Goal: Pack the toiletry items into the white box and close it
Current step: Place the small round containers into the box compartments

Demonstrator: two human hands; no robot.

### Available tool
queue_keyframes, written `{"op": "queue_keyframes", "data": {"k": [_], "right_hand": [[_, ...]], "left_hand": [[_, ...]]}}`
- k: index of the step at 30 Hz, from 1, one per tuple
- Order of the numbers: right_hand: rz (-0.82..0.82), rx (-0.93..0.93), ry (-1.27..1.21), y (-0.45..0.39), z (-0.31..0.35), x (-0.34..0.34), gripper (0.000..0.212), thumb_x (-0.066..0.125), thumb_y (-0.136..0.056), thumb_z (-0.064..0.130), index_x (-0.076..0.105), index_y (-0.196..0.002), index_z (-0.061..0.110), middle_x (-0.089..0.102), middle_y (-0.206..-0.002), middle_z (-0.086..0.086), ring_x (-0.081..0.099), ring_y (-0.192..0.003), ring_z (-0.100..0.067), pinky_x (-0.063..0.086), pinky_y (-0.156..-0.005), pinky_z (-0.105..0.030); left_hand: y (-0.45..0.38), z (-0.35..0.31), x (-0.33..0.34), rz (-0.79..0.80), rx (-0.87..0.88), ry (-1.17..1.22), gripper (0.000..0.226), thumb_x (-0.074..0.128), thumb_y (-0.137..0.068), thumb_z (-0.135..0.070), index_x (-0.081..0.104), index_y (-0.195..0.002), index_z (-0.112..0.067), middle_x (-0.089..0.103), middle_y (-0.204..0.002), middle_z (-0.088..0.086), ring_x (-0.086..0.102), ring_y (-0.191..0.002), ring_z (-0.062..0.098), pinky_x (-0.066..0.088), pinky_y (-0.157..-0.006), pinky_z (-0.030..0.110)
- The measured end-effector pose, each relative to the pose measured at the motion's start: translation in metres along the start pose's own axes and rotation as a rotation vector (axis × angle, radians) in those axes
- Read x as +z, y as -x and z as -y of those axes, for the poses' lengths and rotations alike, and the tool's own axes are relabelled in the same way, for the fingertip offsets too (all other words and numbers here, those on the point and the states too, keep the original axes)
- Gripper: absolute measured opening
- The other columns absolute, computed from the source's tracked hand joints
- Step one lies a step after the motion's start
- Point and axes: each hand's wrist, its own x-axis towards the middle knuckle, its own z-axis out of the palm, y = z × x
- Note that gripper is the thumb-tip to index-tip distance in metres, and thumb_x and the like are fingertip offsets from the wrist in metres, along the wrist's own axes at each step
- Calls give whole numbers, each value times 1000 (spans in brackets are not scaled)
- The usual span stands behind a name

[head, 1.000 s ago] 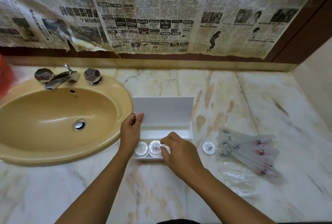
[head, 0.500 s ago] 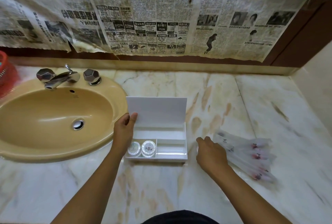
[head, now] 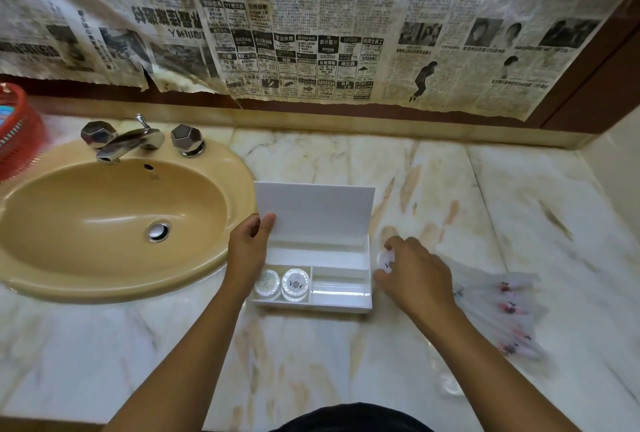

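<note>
The white box (head: 313, 279) sits open on the marble counter (head: 311, 362) just right of the sink (head: 114, 220), lid upright. The left hand (head: 247, 251) pinches the lid's left edge. Two round wrapped soaps (head: 282, 284) with unreadable emblems fill the box's front-left compartment. Just right of the box, the right hand (head: 414, 275) closes its fingers around a third round soap (head: 385, 261). Clear packets (head: 502, 314) lie further right. Newspaper (head: 311, 33) behind the box reads "RM299".

White box (head: 313, 279) — open, lid upright
</note>
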Motion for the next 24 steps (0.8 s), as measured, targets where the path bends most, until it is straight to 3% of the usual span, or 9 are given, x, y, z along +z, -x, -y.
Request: {"op": "queue_keyframes", "data": {"k": [3, 5, 11, 14, 24], "right_hand": [[-73, -163, -129, 6, 27, -8, 39, 62, -82, 31, 55, -120, 23, 57, -113, 1, 58, -101, -22, 44, -80, -30], [-39, -302, -164, 8, 48, -1, 38, 62, -79, 28, 57, -117, 22, 58, -110, 1, 54, -105, -21, 45, -83, -32], [50, -501, -14, 5, 89, 35, 30, 58, -82, 27, 58, -110, 16, 58, -106, -5, 47, -102, -25, 41, -79, -35], [23, -551, 29, 4, 91, 49, 22, 61, -83, 26, 62, -101, 13, 58, -100, -7, 49, -99, -30, 38, -75, -37], [-35, -501, 117, 5, 86, 55, 25, 54, -91, 35, 66, -105, 17, 59, -102, -6, 46, -105, -27, 34, -83, -39]], "left_hand": [[-1, 0, 0, -3, -5, 0, 49, 57, -102, -25, 34, -68, 3, 28, -68, 8, 25, -58, 8, 22, -51, 19], [-1, 1, 0, -2, -13, 3, 50, 57, -102, -26, 34, -69, 4, 30, -68, 8, 27, -59, 10, 22, -52, 20], [0, -1, 0, -6, -20, 18, 50, 57, -101, -26, 35, -69, 5, 30, -67, 10, 28, -60, 11, 25, -52, 19], [-1, 0, 0, 1, -21, 26, 51, 57, -101, -28, 36, -71, 7, 31, -68, 10, 28, -61, 13, 24, -52, 19], [2, 1, 2, -20, -45, 47, 52, 57, -101, -32, 39, -73, 9, 33, -69, 9, 28, -62, 15, 25, -53, 20]]}}
